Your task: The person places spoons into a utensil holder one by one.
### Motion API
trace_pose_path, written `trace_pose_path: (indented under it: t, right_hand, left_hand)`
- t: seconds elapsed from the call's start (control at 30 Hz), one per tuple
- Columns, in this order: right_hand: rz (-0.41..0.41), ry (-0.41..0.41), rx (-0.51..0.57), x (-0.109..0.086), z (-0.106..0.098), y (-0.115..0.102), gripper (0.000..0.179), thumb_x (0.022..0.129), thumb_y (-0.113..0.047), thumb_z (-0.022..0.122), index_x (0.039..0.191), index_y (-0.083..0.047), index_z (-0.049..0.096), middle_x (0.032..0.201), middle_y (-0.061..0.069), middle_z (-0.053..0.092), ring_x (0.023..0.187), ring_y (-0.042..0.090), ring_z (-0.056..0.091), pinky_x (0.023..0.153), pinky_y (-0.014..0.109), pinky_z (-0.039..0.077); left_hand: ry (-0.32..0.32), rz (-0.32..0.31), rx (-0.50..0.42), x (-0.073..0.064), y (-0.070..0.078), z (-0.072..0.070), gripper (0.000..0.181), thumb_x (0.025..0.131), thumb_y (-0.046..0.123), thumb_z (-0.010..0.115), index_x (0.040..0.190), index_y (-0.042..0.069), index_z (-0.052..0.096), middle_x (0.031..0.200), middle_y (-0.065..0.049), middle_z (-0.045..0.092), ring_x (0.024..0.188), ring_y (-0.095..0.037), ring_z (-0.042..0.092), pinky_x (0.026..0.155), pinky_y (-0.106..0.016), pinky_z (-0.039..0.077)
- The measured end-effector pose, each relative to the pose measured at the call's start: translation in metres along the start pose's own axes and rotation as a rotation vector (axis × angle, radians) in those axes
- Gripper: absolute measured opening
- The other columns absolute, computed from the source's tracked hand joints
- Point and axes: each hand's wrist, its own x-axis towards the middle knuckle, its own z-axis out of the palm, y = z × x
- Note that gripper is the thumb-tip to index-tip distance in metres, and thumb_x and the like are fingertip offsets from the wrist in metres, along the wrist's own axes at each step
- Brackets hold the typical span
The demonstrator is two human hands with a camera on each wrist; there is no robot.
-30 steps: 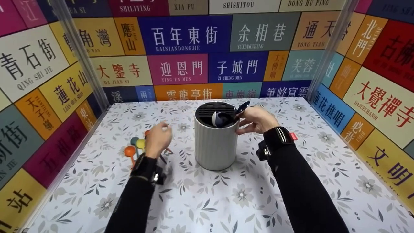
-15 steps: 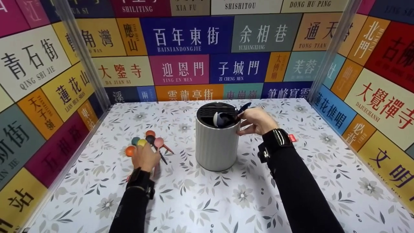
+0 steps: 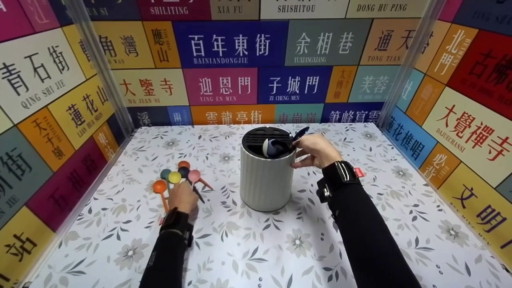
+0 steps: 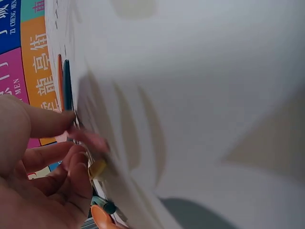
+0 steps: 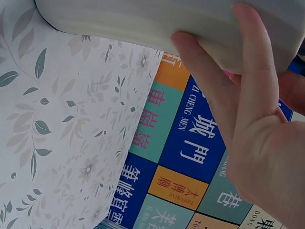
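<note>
At the left of the table my left hand (image 3: 183, 197) bends over a small fan of spoons. In the left wrist view its thumb and forefinger pinch the thin pink handle of a spoon, whose pink bowl (image 3: 194, 175) shows beyond the hand. Beside it lie a yellow spoon (image 3: 175, 177), a teal one, a dark one and orange ones (image 3: 159, 186). My right hand (image 3: 319, 149) grips the upper right side of a ribbed white utensil holder (image 3: 266, 184), two fingers against its wall. A dark blue spoon (image 3: 301, 133) stands at its rim by the fingers; their contact is partly hidden.
The holder has a black slotted top (image 3: 262, 138). A spoon with a white and dark bowl (image 3: 274, 148) sits in it. Panels with printed characters (image 3: 236, 44) wall the flower-patterned table (image 3: 256, 248) at the back and both sides.
My left hand has come down and back toward the spoons from above them, and now pinches the pink one. My right hand stays at the holder.
</note>
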Motion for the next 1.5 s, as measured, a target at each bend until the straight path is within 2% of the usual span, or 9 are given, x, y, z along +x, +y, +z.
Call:
trace_pose_path:
  t: [0.23, 0.4, 0.6, 0.9, 0.97, 1.03, 1.2, 1.37, 1.5]
  right_hand:
    - [0.004, -0.002, -0.002, -0.001, 0.0, 0.001, 0.026, 0.103, 0.002, 0.048, 0.125, 0.007, 0.061, 0.128, 0.023, 0.053, 0.107, 0.036, 0.063, 0.081, 0.037, 0.065]
    - [0.01, 0.002, -0.009, -0.001, 0.001, 0.0, 0.026, 0.104, 0.002, 0.049, 0.127, 0.007, 0.06, 0.129, 0.024, 0.053, 0.108, 0.038, 0.064, 0.081, 0.036, 0.065]
    - [0.01, 0.009, -0.002, -0.001, 0.003, -0.001, 0.022, 0.103, 0.0, 0.053, 0.123, 0.007, 0.061, 0.124, 0.022, 0.054, 0.097, 0.032, 0.066, 0.08, 0.037, 0.065]
    - [0.008, 0.001, -0.014, -0.001, 0.002, -0.002, 0.023, 0.102, 0.001, 0.054, 0.124, 0.008, 0.06, 0.127, 0.023, 0.055, 0.105, 0.035, 0.065, 0.082, 0.038, 0.065]
    - [0.01, 0.001, -0.014, -0.001, 0.001, -0.002, 0.026, 0.103, 0.002, 0.052, 0.127, 0.008, 0.059, 0.127, 0.023, 0.054, 0.105, 0.035, 0.065, 0.082, 0.037, 0.065]
    - [0.011, -0.001, -0.013, -0.001, 0.001, -0.002, 0.028, 0.104, 0.002, 0.051, 0.13, 0.009, 0.059, 0.128, 0.024, 0.054, 0.104, 0.034, 0.065, 0.082, 0.037, 0.065]
    - [0.008, 0.003, -0.008, -0.002, 0.002, -0.002, 0.028, 0.105, 0.001, 0.051, 0.131, 0.009, 0.058, 0.128, 0.024, 0.054, 0.099, 0.033, 0.066, 0.081, 0.038, 0.065]
    - [0.003, 0.005, -0.009, -0.001, 0.002, -0.002, 0.025, 0.104, 0.001, 0.053, 0.126, 0.008, 0.06, 0.128, 0.024, 0.055, 0.099, 0.033, 0.066, 0.08, 0.038, 0.065]
    - [-0.001, 0.007, -0.011, -0.001, 0.002, -0.001, 0.019, 0.103, 0.001, 0.054, 0.12, 0.006, 0.062, 0.13, 0.025, 0.054, 0.099, 0.033, 0.066, 0.08, 0.038, 0.065]
  left_hand:
    - [-0.062, -0.082, 0.031, 0.002, 0.003, 0.0, 0.045, 0.088, 0.005, 0.066, 0.131, -0.01, 0.061, 0.123, -0.032, 0.065, 0.101, -0.043, 0.065, 0.084, -0.052, 0.055]
    - [-0.041, -0.117, 0.037, 0.001, 0.003, -0.002, 0.036, 0.09, 0.014, 0.059, 0.118, -0.008, 0.064, 0.118, -0.032, 0.067, 0.106, -0.048, 0.066, 0.086, -0.057, 0.055]
    - [-0.027, -0.131, -0.007, -0.002, -0.001, -0.003, 0.044, 0.099, 0.029, 0.05, 0.117, -0.009, 0.061, 0.117, -0.034, 0.065, 0.108, -0.049, 0.064, 0.088, -0.059, 0.053]
    - [-0.042, -0.209, 0.005, 0.0, 0.011, -0.004, 0.04, 0.101, 0.031, 0.052, 0.114, -0.003, 0.068, 0.119, -0.027, 0.068, 0.104, -0.042, 0.066, 0.083, -0.056, 0.054]
    - [-0.006, -0.199, -0.047, 0.001, 0.017, -0.004, 0.039, 0.1, 0.03, 0.051, 0.113, -0.002, 0.068, 0.112, -0.027, 0.069, 0.096, -0.041, 0.067, 0.076, -0.052, 0.053]
    - [0.035, -0.186, -0.141, 0.002, 0.023, -0.004, 0.031, 0.098, 0.026, 0.051, 0.099, 0.001, 0.068, 0.097, -0.022, 0.069, 0.084, -0.035, 0.065, 0.067, -0.046, 0.051]
    - [0.122, -0.104, -0.417, 0.002, 0.043, -0.002, 0.029, 0.088, 0.014, 0.052, 0.06, 0.015, 0.044, 0.06, -0.002, 0.043, 0.058, -0.022, 0.045, 0.054, -0.034, 0.035]
    - [0.185, -0.051, -0.597, -0.003, 0.068, 0.0, 0.041, 0.084, 0.011, 0.058, 0.052, 0.02, 0.035, 0.053, 0.004, 0.034, 0.054, -0.018, 0.039, 0.054, -0.03, 0.033]
    - [0.155, -0.053, -0.731, -0.009, 0.092, -0.002, 0.043, 0.085, 0.01, 0.062, 0.051, 0.019, 0.037, 0.05, 0.006, 0.036, 0.047, -0.013, 0.037, 0.047, -0.025, 0.032]
